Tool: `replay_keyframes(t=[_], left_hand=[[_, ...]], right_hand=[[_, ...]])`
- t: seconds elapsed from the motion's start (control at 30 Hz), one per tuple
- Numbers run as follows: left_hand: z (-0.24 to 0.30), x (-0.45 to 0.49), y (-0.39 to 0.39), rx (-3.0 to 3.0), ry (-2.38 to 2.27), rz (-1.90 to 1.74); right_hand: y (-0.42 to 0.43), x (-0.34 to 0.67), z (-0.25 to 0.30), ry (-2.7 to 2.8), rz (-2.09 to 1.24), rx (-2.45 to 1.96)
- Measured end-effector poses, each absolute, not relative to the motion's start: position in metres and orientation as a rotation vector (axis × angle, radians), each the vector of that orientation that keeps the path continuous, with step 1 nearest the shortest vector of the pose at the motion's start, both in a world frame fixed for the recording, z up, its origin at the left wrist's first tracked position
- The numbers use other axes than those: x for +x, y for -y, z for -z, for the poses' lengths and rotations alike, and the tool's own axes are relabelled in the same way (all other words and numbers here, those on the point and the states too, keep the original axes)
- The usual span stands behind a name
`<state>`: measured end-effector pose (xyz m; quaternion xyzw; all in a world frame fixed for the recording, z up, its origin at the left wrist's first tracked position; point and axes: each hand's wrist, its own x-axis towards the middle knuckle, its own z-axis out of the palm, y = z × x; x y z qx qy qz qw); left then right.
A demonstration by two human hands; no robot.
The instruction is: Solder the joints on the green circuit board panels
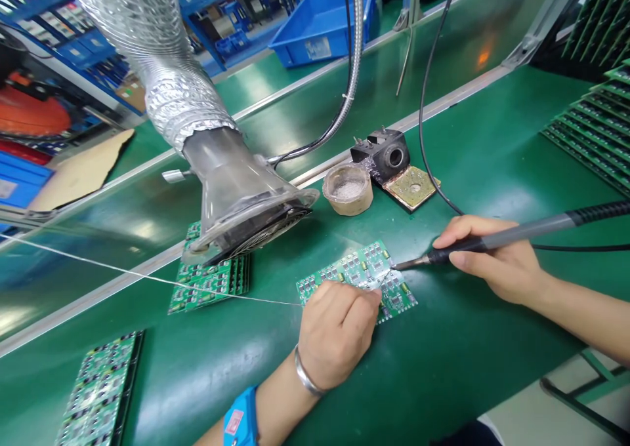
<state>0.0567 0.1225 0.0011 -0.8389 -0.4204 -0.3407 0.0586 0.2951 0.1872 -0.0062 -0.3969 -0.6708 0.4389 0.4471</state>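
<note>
A green circuit board panel (352, 265) lies flat on the green bench in front of me. My right hand (497, 259) grips a soldering iron (516, 233), its tip meeting the board near the upper right edge. Over the board's lower left part, my left hand (339, 328) is closed on a thin solder wire (211, 290) that trails off to the left. The wire's end reaches towards the iron tip. A silver bangle and a blue wrist strap (241, 420) are on my left wrist. Part of the board is hidden under that hand.
A fume extractor hood (241, 197) hangs left of the board, over a board stack (209, 279). Another stack (101, 390) lies front left. Behind the board are a round pot (347, 190) and an iron stand (388, 157) with sponge (413, 187). Racked boards (590, 131) stand right.
</note>
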Motion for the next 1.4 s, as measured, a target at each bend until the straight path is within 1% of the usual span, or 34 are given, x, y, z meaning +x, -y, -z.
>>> replay_keyframes(t=[0.17,0.43,0.8,1.0,1.13,1.23,1.4], left_hand=[[0.0,0.058,-0.124,-2.567,1.254,0.956],[0.002,0.061,-0.125,-2.56,1.243,0.992],[0.005,0.065,-0.13,-2.576,1.238,0.863],[-0.004,0.064,-0.122,-2.533,1.304,0.944],[-0.013,0.058,-0.1,-2.671,1.312,0.884],[-0.005,0.05,-0.089,-2.724,1.25,0.781],[0.011,0.037,-0.104,-2.613,1.162,0.746]], right_hand=[[-0.187,0.296,0.006,1.671,-1.077,-0.981],[-0.186,0.296,0.007,1.545,-1.088,-1.005],[-0.186,0.296,0.006,1.595,-1.101,-1.028],[-0.185,0.301,0.013,1.541,-1.072,-0.881],[-0.185,0.303,0.017,1.532,-1.003,-0.831],[-0.186,0.302,0.016,1.573,-0.905,-0.834],[-0.179,0.293,0.007,1.798,-0.639,-0.843]])
